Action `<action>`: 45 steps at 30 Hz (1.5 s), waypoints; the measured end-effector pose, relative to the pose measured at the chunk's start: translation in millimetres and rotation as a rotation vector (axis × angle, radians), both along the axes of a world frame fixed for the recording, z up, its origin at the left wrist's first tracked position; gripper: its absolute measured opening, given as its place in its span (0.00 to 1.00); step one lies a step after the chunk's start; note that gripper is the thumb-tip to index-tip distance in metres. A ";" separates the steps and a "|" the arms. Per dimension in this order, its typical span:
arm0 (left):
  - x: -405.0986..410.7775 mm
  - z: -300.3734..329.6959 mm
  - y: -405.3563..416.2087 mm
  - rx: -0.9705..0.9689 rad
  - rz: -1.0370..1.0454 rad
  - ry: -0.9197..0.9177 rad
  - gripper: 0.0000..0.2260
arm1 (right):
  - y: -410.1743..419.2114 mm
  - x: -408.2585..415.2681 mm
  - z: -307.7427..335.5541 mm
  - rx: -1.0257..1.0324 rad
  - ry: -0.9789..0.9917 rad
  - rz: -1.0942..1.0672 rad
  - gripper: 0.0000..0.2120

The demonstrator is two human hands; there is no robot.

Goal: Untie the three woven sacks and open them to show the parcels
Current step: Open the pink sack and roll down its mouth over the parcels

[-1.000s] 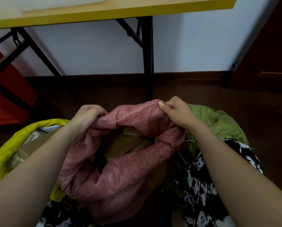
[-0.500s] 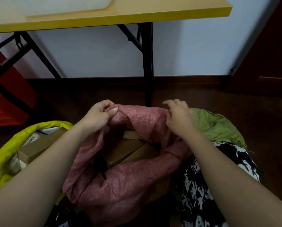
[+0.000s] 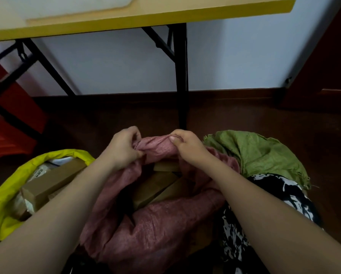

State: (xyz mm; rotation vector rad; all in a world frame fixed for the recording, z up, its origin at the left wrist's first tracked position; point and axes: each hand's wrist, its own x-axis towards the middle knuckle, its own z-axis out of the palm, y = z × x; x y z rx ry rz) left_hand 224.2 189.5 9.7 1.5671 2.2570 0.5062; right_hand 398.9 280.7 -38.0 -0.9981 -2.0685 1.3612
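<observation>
1. Pink woven sack (image 3: 151, 232): on the floor at centre, between the other 2 sacks; mouth open, far rim bunched upward.
2. Left hand (image 3: 124, 149): fingers curled, pinching the far rim of the pink woven sack at its left side.
3. Right hand (image 3: 187, 145): fingers curled over the same rim just beside the left hand, thumb pressed on the fabric; both grips are closed on cloth.
4. Brown cardboard parcels (image 3: 157, 186): several, stacked inside the pink woven sack, visible through the open mouth.
5. Yellow woven sack (image 3: 5, 196): left of the pink one, touching it; mouth open, a long brown box (image 3: 51, 180) and pale wrapped packets showing inside.
6. Green woven sack (image 3: 258, 153): right of the pink one, top crumpled; contents not visible.
7. Black-and-white patterned fabric (image 3: 264, 196): lower right, under the right forearm.
8. Yellow-edged counter (image 3: 165, 14): above, on black folding legs (image 3: 182, 76), against a white wall.
9. Floor (image 3: 245, 119): dark brown.
</observation>
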 end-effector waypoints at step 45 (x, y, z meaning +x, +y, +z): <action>-64.6 -50.5 -37.1 0.009 0.695 -1.110 0.09 | 52.3 -34.0 -21.1 -0.059 -0.149 -0.167 0.07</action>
